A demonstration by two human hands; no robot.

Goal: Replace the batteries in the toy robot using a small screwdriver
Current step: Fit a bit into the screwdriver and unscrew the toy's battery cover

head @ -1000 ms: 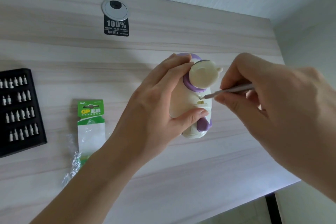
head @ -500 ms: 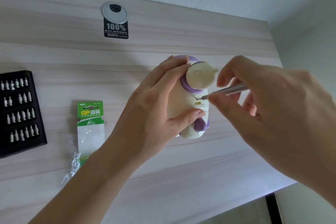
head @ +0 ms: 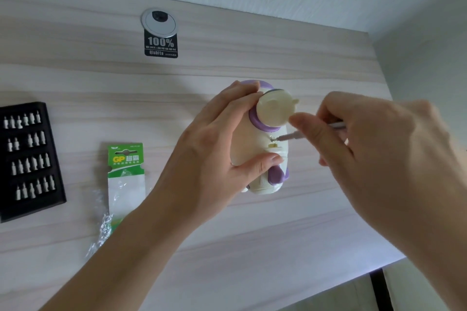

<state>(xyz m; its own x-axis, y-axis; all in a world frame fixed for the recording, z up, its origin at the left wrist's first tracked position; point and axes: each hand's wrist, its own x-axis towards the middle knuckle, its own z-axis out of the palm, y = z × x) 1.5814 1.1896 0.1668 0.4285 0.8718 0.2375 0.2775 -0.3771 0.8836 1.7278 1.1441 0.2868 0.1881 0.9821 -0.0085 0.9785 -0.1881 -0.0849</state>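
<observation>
A cream and purple toy robot [head: 252, 149] is held above the desk by my left hand [head: 214, 149], fingers over its top and thumb across its body. My right hand [head: 366, 149] pinches a small silver screwdriver [head: 290, 137] whose tip sits on a screw in the toy's back, just under the round head. Most of the screwdriver's handle is hidden inside my right fingers.
A green GP battery pack [head: 125, 177] with torn plastic lies on the wooden desk [head: 75, 78] at the left. A black tray of screwdriver bits [head: 27, 159] sits at the far left edge. A cable grommet [head: 159, 21] with a black sticker is near the wall.
My right hand has shifted its grip on the screwdriver, with the fingers rolling over the handle while the tip stays on the screw. The toy and my left hand hold almost still.
</observation>
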